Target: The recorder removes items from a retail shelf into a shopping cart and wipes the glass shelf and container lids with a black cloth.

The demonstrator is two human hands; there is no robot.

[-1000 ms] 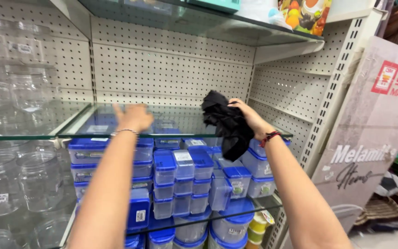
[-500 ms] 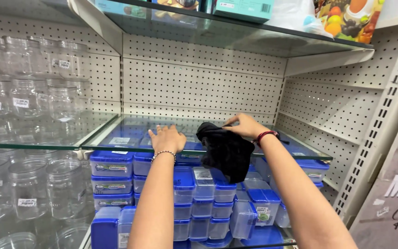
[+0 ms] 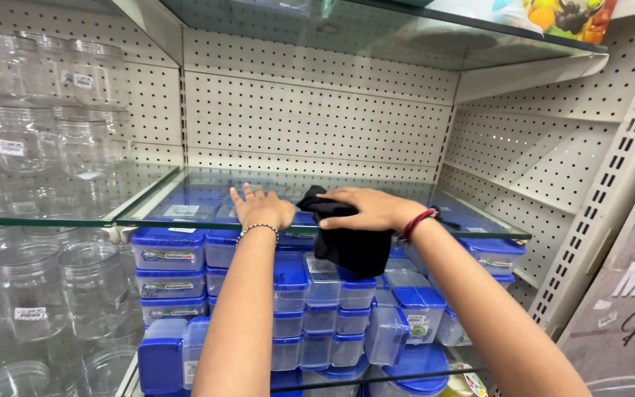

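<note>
Both forearms reach up and forward from the bottom edge. The left wrist carries a beaded bracelet [image 3: 257, 229], the right a red band [image 3: 418, 223].

Left hand [image 3: 261, 206]: flat, palm down, fingers spread apart, resting on the front part of the glass shelf [image 3: 185, 192]. It grips nothing.

Right hand [image 3: 370, 208]: palm down, fingers together and pressed on top of a black cloth [image 3: 350, 246]. Whether the fingers curl around the fabric or only press it flat cannot be told.

Black cloth: dark, matte, soft, crumpled in loose folds. One bunched part lies on the glass at the front edge, just beside the left hand. The rest hangs down over the shelf edge under the right hand, in front of the boxes below.

Below the glass: stacks of clear plastic boxes with blue lids [image 3: 168, 250], in several sizes, with small labels.

To the left: a neighbouring glass shelf with rows of clear glass jars [image 3: 82, 143], more jars under it.

Behind: white pegboard back wall [image 3: 310, 110]. Above: another glass shelf [image 3: 376, 29], with colourful packaging at its right end.
</note>
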